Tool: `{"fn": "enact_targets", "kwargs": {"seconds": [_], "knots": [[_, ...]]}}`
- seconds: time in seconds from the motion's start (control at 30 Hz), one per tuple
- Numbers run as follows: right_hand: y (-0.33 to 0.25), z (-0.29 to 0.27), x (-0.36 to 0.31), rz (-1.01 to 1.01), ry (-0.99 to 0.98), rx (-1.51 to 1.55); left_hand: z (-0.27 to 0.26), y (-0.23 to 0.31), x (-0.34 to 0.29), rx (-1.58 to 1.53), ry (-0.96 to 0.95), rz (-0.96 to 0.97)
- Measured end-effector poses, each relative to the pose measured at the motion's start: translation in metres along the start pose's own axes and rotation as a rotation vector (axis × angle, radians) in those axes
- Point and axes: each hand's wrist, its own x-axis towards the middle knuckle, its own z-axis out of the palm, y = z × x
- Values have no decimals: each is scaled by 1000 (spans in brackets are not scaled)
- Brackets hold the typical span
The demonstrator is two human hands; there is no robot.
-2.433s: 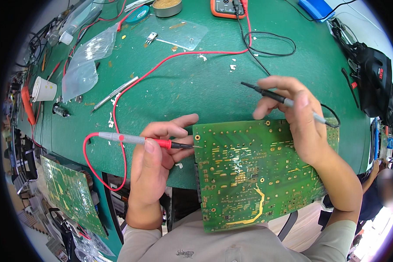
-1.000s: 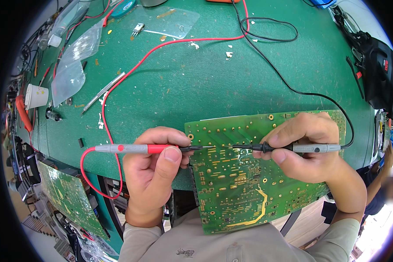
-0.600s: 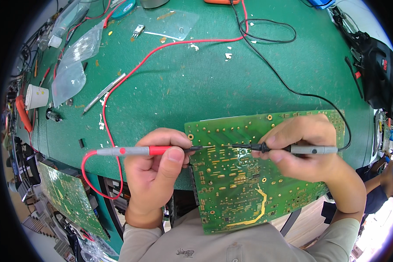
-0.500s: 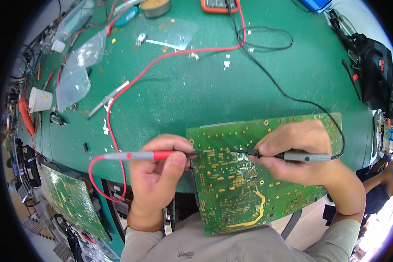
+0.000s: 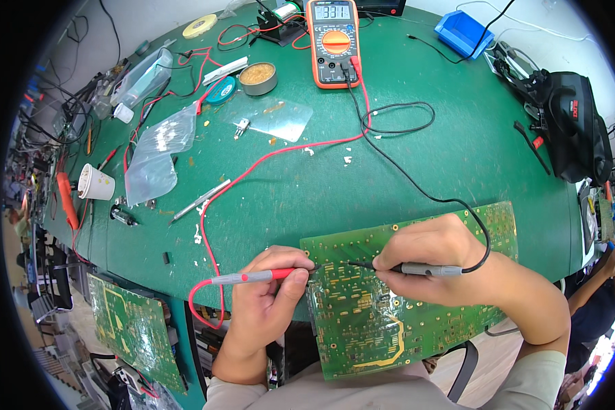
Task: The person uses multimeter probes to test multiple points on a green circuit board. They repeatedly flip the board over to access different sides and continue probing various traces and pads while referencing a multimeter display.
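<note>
A large green circuit board (image 5: 417, 328) rests tilted on the near table edge in front of me. My left hand (image 5: 270, 294) is closed round the red multimeter probe (image 5: 263, 276), at the board's upper left corner, its dark tip at the board's surface. Closed in a pinch, my right hand (image 5: 437, 256) grips the black multimeter probe (image 5: 427, 270), its tip pointing left onto the upper part of the board. I cannot tell whether either tip touches metal. Red and black leads run to an orange multimeter (image 5: 335, 44) at the far side, its display lit.
A second circuit board (image 5: 133, 328) stands at the lower left. A white cup (image 5: 96, 183), plastic bag (image 5: 160, 154), silver pen-like tool (image 5: 199, 201) and round tin (image 5: 258, 78) lie on the left. A blue bin (image 5: 463, 34) and black bag (image 5: 574, 126) are on the right. Another person's arm (image 5: 598, 280) shows far right.
The view has tilted up, so the whole multimeter and the table's far side now show. Both hands keep their probes at the board's upper part, with little shift relative to it.
</note>
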Motion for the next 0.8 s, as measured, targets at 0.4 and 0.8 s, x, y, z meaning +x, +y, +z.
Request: {"fn": "enact_targets", "kwargs": {"seconds": [0.4, 0.8], "knots": [[4, 3, 0, 130, 50, 11, -1, 6, 8, 70, -14, -20], [11, 14, -7, 104, 165, -2, 1, 4, 5, -9, 8, 2]]}}
